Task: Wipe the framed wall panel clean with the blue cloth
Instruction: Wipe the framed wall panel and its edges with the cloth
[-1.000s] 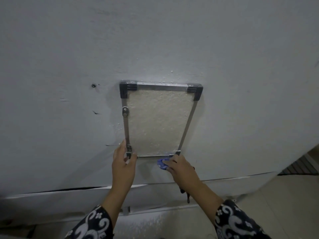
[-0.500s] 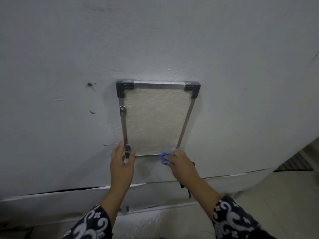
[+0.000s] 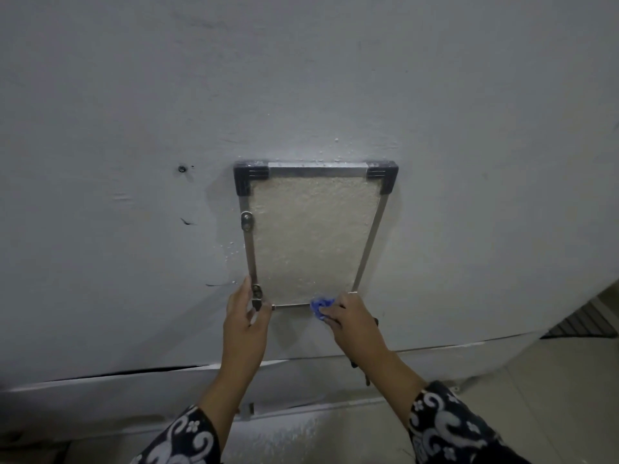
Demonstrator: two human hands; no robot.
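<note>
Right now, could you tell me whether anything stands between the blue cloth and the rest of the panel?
Nothing visible does. The right hand holds the blue cloth against the bottom rail, and the textured panel above lies bare. The left hand grips only the lower-left corner.

Blue cloth (image 3: 321, 305) bunched against framed panel's (image 3: 311, 236) bottom edge.
</note>
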